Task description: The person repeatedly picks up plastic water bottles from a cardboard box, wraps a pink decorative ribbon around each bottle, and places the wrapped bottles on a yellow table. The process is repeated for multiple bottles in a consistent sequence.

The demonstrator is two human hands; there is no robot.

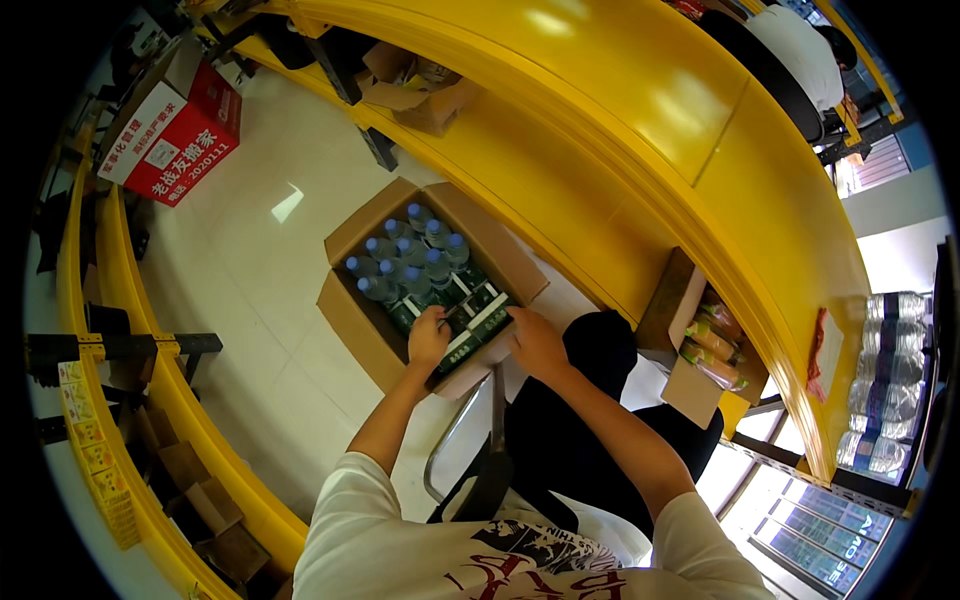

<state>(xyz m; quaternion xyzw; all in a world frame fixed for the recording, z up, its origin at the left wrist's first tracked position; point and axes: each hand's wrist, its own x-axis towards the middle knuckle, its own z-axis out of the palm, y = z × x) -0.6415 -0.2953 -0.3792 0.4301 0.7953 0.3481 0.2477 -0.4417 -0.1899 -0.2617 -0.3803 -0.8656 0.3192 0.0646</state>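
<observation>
An open cardboard carton (pixel 349 337) stands on the floor with its flaps spread. Clear plastic bottles with blue caps (pixel 409 251) stand upright in its far part, several in rows. Dark green packs with white bands (pixel 480 322) fill the part nearer me. My left hand (pixel 429 339) is over the near left of these packs, fingers bent, its fingertips at the packs. At the near right corner, my right hand (pixel 538 343) has its fingertips by the end of a green pack and the carton's wall. How firmly either hand grips is unclear.
Yellow shelving (pixel 525 172) curves along the right, and another yellow shelf (pixel 180 397) runs down the left. A black chair (pixel 570 442) stands close to me. Beyond are a red and white box (pixel 187 135), packaged food (pixel 712 341), shrink-wrapped water bottles (pixel 885 382) and a seated person (pixel 799 56).
</observation>
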